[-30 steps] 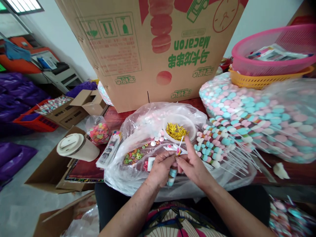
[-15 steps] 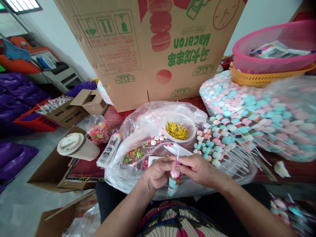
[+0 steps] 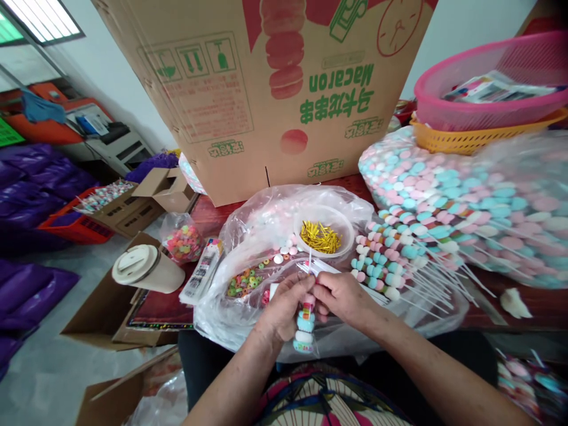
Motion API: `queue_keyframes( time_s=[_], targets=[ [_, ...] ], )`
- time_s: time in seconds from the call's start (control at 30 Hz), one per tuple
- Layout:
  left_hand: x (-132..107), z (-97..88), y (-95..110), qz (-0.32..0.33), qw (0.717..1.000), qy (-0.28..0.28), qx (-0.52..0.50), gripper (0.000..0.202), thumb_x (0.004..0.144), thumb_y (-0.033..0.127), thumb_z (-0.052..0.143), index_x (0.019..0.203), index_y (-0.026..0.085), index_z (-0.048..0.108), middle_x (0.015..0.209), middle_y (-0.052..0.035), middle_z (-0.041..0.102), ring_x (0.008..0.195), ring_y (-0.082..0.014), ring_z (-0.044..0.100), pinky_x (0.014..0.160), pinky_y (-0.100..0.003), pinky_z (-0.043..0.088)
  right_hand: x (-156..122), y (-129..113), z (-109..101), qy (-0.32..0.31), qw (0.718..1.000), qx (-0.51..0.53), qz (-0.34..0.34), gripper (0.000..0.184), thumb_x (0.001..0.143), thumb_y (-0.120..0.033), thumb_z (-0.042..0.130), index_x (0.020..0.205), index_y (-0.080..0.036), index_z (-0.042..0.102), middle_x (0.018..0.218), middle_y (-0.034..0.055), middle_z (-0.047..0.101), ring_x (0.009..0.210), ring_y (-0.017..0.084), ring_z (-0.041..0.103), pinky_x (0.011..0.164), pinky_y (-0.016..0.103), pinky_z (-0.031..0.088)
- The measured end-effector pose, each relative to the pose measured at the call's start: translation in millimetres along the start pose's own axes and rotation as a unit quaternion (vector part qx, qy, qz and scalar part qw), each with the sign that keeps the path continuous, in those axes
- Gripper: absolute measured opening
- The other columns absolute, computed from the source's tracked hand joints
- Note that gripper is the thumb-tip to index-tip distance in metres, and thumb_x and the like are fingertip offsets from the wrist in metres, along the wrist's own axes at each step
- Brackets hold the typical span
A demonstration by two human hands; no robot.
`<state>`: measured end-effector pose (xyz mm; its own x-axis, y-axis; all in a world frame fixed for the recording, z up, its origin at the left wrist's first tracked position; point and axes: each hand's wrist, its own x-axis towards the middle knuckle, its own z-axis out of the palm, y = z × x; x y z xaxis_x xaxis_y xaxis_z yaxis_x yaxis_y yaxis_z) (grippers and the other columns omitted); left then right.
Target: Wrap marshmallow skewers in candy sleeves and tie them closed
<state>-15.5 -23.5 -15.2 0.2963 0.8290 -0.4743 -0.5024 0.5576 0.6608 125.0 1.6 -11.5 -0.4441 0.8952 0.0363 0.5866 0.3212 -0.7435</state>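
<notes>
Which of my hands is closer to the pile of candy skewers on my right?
Right. Your right hand is just left of the pile of candy skewers and nearer your body; your left hand is farther left, across the held skewer.

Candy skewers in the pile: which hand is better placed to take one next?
Probably the right hand: it is nearer the piled skewers, on their side. The left hand is farther off, pinching the top of the wrapped skewer, and would have to reach past the right.
</notes>
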Motion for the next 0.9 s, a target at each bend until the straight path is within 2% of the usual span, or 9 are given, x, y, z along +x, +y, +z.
queue_keyframes(
  time_s=[0.2,0.33,0.43,0.57,0.6,0.67,0.77,0.8,0.9],
  targets=[
    [3.6,2.9,0.0,0.043,0.992,0.081,0.085,0.042,0.058,0.049,0.079,0.070,0.017,0.053,0.048,0.0025,0.059,0.037,-0.0123,0.054,0.037,-0.023,0.046,-0.5,0.7,-6.2,-0.074,0.993,-0.055,-0.069,0.022,0.088,-0.021,0.046,0.068,-0.018,0.055,0.060,-0.0004,0.062,0.054,0.011,0.053,0.051,0.021,0.033],
    [10.4,2.9,-5.6,0.071,0.984,0.133,0.094,0.039,0.065,0.051,0.072,0.064,0.019,0.050,0.039,0.0076,0.046,0.033,-0.0084,0.041,0.036,-0.020,0.038,-6.5,3.0,2.9,-0.052,0.972,-0.179,-0.145,0.014,0.080,-0.010,0.046,0.076,-0.016,0.058,0.066,0.0060,0.065,0.056,0.015,0.055,0.053,0.026,0.032],
    [8.2,1.2,-2.7,0.157,0.959,0.119,0.203,0.036,0.073,0.047,0.066,0.059,0.018,0.052,0.043,0.0062,0.045,0.040,-0.0083,0.042,0.043,-0.020,0.036,-4.2,4.9,3.7,-0.021,0.969,-0.197,-0.149,0.013,0.078,-0.013,0.047,0.073,-0.016,0.058,0.064,0.0081,0.063,0.055,0.016,0.053,0.053,0.028,0.031],
    [-12.7,-6.9,4.7,0.297,0.888,0.167,0.309,0.033,0.077,0.043,0.066,0.101,0.021,0.064,0.072,0.0004,0.064,0.067,-0.0135,0.058,0.064,-0.022,0.043,7.5,-2.3,-14.4,0.085,0.972,-0.172,-0.134,0.024,0.087,-0.021,0.038,0.069,-0.018,0.054,0.061,0.0051,0.059,0.056,0.014,0.051,0.056,0.027,0.034],
    [-19.6,-9.9,6.4,0.281,0.892,0.184,0.303,0.044,0.078,0.046,0.066,0.114,0.022,0.060,0.072,0.0003,0.065,0.064,-0.0140,0.059,0.062,-0.023,0.043,9.8,-7.5,-19.2,0.126,0.973,-0.141,-0.133,0.027,0.089,-0.023,0.036,0.068,-0.019,0.052,0.059,0.0035,0.057,0.055,0.013,0.049,0.056,0.026,0.035],
    [-32.3,-15.9,12.0,0.146,0.942,0.153,0.260,0.061,0.079,0.060,0.057,0.126,0.021,0.051,0.060,0.0000,0.063,0.050,-0.0153,0.057,0.053,-0.024,0.041,11.6,-21.2,-23.7,0.198,0.967,-0.065,-0.148,0.029,0.091,-0.025,0.036,0.065,-0.021,0.049,0.056,0.0007,0.053,0.053,0.012,0.047,0.055,0.024,0.035],
    [-46.5,-22.9,31.9,-0.061,0.994,-0.006,0.091,0.082,0.075,0.080,0.035,0.131,0.021,0.045,0.065,-0.0064,0.067,0.048,-0.0207,0.061,0.050,-0.030,0.045,9.5,-42.8,-12.7,0.184,0.964,0.025,-0.190,0.027,0.088,-0.024,0.040,0.063,-0.020,0.048,0.055,-0.0005,0.050,0.053,0.011,0.045,0.055,0.024,0.034],
    [-50.2,-25.1,41.5,-0.050,0.998,-0.034,0.027,0.083,0.074,0.082,0.032,0.130,0.023,0.046,0.075,-0.0089,0.070,0.055,-0.0223,0.064,0.054,-0.033,0.047,8.9,-48.2,-5.8,0.144,0.969,0.059,-0.193,0.025,0.087,-0.023,0.040,0.063,-0.020,0.049,0.056,-0.0006,0.051,0.053,0.011,0.045,0.055,0.024,0.034],
    [-58.6,-34.6,69.4,0.134,0.989,-0.001,-0.057,0.076,0.073,0.083,0.032,0.119,0.028,0.057,0.082,-0.0064,0.071,0.069,-0.0217,0.066,0.067,-0.036,0.050,12.1,-55.3,13.4,0.005,0.976,0.186,-0.111,0.021,0.078,-0.018,0.043,0.059,-0.019,0.051,0.054,-0.0021,0.051,0.052,0.011,0.045,0.054,0.023,0.035]
  ],
)
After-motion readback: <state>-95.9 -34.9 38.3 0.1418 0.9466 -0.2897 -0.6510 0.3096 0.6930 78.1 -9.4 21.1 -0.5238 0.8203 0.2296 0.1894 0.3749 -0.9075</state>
